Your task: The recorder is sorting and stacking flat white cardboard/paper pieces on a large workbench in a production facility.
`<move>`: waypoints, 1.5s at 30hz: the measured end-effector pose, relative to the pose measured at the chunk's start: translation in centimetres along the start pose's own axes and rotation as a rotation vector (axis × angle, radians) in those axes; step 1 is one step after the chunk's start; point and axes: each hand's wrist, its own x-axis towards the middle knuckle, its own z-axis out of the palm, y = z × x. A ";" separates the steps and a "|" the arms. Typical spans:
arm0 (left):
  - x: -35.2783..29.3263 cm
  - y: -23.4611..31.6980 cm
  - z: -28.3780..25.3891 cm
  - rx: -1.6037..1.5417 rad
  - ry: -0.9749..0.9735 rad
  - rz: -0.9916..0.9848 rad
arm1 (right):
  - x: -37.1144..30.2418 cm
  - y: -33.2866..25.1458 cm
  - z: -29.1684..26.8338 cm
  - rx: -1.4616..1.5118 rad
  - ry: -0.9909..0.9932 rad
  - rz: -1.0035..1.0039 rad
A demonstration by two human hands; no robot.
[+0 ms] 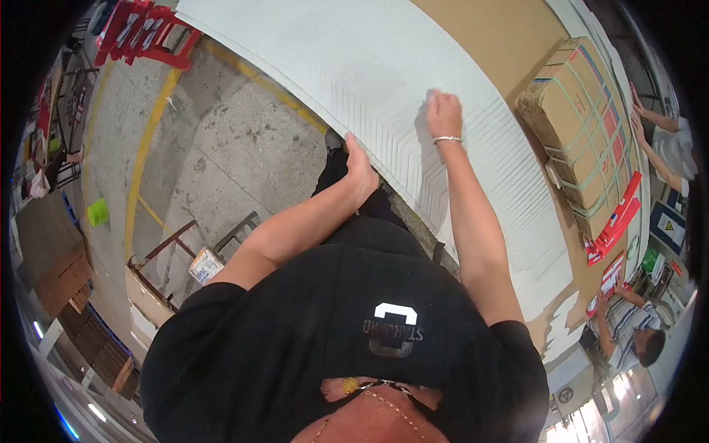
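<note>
A large white sheet [384,81] with rows of fine angled lines covers the worktop in front of me. Over its lined part is my right hand [444,111], with a bracelet at the wrist. Its fingers are curled closed, and whatever they may hold is hidden. My left hand [360,176] is at the sheet's near left edge, turned on its side with the fingers stretched out. Nothing shows in it, and I cannot tell if it touches the edge.
A strapped cardboard box [580,122] lies on brown board at the right, beside a red part [619,218]. Two co-workers are along the far right side. Red stands [144,37] are at the upper left, and a green bin [97,213] is on the floor.
</note>
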 end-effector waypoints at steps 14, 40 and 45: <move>-0.7 -2.5 -0.7 -0.025 -0.113 -0.122 | 7.9 8.8 -4.2 -0.362 -0.086 0.226; -1.1 -2.4 -0.4 0.086 0.133 -0.023 | 0.1 2.7 -1.8 0.114 -0.158 -0.149; 0.6 -3.2 -0.8 -0.026 -0.029 0.059 | -0.9 0.0 -1.2 0.187 -0.152 -0.101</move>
